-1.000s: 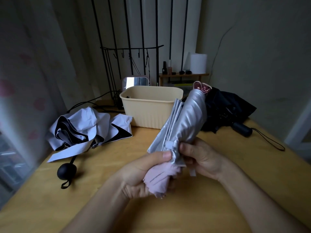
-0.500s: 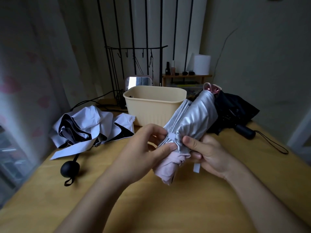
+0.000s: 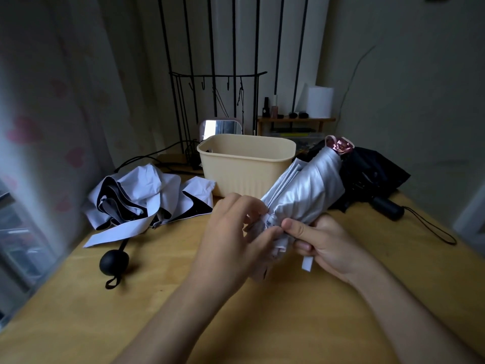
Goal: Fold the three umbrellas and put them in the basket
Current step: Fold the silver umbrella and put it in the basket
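Both hands, left hand (image 3: 231, 232) and right hand (image 3: 325, 243), pinch the rolled silver umbrella (image 3: 304, 195) above the table; the basket (image 3: 244, 174) looks empty; the white umbrella (image 3: 147, 195) and black umbrella (image 3: 367, 174) lie unfolded

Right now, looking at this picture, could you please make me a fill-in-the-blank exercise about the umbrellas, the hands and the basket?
1. Both hands, the left hand and the right hand, hold the ____ umbrella.
2. The cream basket holds ____ umbrellas so far.
3. The white and black umbrella lies to the ____ of the basket, not yet folded.
4. The black umbrella lies on the wooden ____, behind the one being held.

Missing words: silver; no; left; table
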